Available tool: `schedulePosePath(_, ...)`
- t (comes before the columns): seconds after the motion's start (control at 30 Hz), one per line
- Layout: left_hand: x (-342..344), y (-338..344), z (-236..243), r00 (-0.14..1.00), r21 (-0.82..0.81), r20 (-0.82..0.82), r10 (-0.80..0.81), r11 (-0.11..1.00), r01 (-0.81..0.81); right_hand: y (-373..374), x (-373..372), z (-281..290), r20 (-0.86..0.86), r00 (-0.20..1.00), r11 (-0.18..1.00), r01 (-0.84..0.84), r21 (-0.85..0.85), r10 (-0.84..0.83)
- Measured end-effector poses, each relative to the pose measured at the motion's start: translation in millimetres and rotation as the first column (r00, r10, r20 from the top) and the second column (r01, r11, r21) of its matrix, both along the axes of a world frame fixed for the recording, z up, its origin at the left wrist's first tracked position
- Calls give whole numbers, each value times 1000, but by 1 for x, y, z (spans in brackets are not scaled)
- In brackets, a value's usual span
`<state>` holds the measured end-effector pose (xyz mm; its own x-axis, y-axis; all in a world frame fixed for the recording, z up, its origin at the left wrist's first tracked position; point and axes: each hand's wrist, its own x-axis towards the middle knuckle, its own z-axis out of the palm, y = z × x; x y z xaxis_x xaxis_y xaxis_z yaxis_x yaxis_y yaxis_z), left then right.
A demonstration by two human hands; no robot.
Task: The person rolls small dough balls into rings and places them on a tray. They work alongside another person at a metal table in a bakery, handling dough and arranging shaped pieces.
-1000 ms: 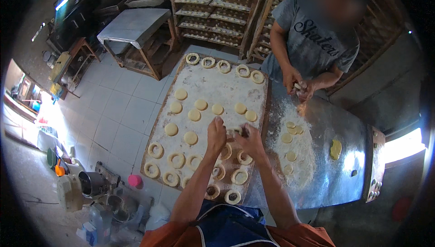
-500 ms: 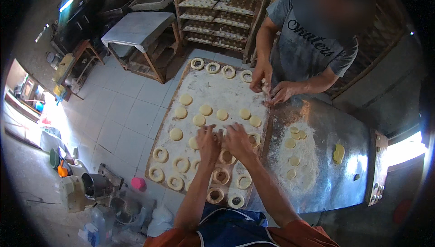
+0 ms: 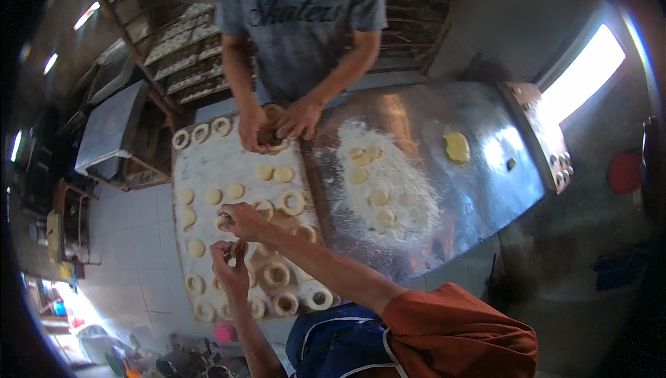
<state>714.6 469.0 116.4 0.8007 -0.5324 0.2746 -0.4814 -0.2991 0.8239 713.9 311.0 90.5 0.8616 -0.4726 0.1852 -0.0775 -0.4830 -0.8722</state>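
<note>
Pale dough rings [image 3: 276, 275] and flat dough rounds [image 3: 197, 247] lie on a floured board [image 3: 208, 229]. My right hand [image 3: 244, 222] reaches across the board, its fingertips pinched on a dough round [image 3: 223, 223]. Just nearer to me, my left hand [image 3: 232, 270] is raised over the board with thumb and fingers curled together. A small pale bit shows between them, too hidden to name. Close to the right hand lies another ring [image 3: 263, 208], beside a larger one [image 3: 293, 202]. My forearms cover some of the near rings.
Across the board a co-worker in a grey shirt [image 3: 298, 45] handles a dough ring [image 3: 276, 114] with both hands. To the right, a metal table [image 3: 444, 211] holds spread flour [image 3: 388, 190], several rounds and a yellow lump [image 3: 456, 147]. Racks [image 3: 187, 52] with loaded trays stand behind.
The view has swung to the right. My hands, close together before, are now apart, and the right one is at a dough round. The co-worker's hands have come down to a ring on the board.
</note>
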Motion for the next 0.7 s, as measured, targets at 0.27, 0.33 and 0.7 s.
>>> schedulePosePath(0.27, -156, -149, -24, 836, -94, -314, -451, 891, 445, -127, -331, -11, -292, 801, 850, 460, -258, -522)
schedulePosePath(0.33, -186, -178, -32, 852, -81, -70, -519, 854, 514, -143, -373, -25, -306, 729, 784, 512, -350, -612)
schedulePosePath(0.7, -272, -212, -58, 624, -253, -548, -556, 822, 510, -147, -414, -16, -240, 827, 753, 563, 341, -509)
